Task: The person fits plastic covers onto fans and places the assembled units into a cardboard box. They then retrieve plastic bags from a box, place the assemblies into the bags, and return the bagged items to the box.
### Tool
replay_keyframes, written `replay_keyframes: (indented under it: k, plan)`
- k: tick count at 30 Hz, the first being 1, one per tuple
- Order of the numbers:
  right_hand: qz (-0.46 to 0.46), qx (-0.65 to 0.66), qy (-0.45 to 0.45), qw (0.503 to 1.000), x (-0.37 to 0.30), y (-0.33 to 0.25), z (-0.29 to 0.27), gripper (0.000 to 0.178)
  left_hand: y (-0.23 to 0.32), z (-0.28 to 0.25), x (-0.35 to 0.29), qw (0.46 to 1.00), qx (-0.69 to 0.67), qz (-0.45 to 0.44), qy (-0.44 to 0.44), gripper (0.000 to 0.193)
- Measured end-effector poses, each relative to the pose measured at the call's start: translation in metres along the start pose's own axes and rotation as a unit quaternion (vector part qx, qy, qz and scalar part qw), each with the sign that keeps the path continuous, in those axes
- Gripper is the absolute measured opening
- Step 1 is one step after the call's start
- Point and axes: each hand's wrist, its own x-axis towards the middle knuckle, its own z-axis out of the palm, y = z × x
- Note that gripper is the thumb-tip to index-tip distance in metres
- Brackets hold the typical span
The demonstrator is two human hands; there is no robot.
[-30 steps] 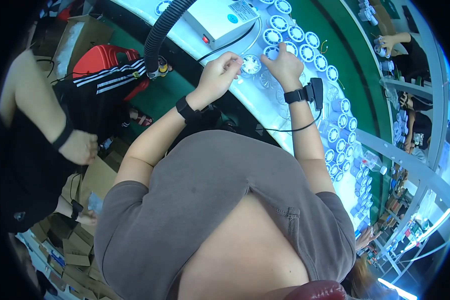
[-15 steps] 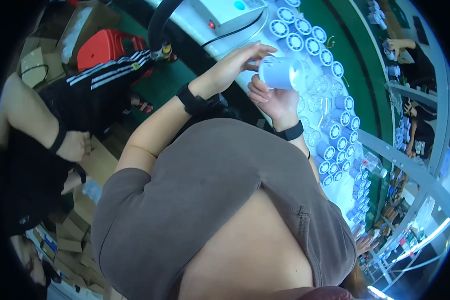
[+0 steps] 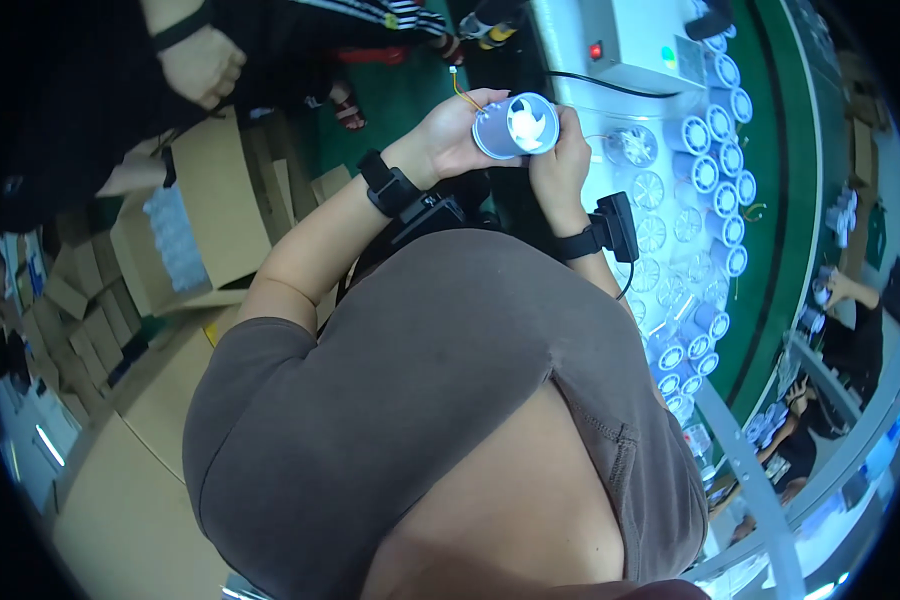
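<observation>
A pale cylindrical fan housing (image 3: 498, 132) lies between my two hands, tilted so that its round mouth shows white fan blades inside. Thin coloured wires with a small white plug (image 3: 454, 70) stick up from its left side. My left hand (image 3: 450, 138) is closed around the housing's left side and underside. Against its right rim, my right hand (image 3: 563, 165) grips with the thumb side; its other fingers are partly hidden behind the housing. Both wrists wear black straps, and a black box (image 3: 620, 228) is fixed at the right one.
A white table (image 3: 605, 100) on my right bears a grey control box (image 3: 625, 45), several similar housings (image 3: 718, 172) and clear round plastic covers (image 3: 650, 232). Beyond runs a green surface (image 3: 770, 200). To the left are an open carton (image 3: 220, 200) and a co-worker's hand (image 3: 202, 68).
The fan housing has moved left and turned, so its fan blades and wires now show. My left hand has closed on it. The view has swung, shifting the table rightward.
</observation>
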Motion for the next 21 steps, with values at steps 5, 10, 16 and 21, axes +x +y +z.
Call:
replay_keyframes:
  k: [5,10,16,21]
  plan:
    - [0.008,0.002,-0.048,0.999,0.007,-0.012,-0.002,0.017,0.024,-0.075,-0.001,0.998,-0.060,-0.006,0.019,0.040]
    - [0.142,0.180,-0.110,0.967,-0.005,-0.004,-0.028,0.017,0.060,-0.145,0.050,0.987,-0.095,0.048,0.121,0.040]
    - [0.234,0.170,-0.087,0.953,-0.029,0.004,-0.052,0.019,0.089,-0.159,0.104,0.975,-0.096,0.106,0.170,0.039]
    - [0.272,0.197,-0.055,0.940,-0.035,0.003,-0.054,0.018,0.092,-0.159,0.112,0.958,-0.075,0.118,0.250,0.041]
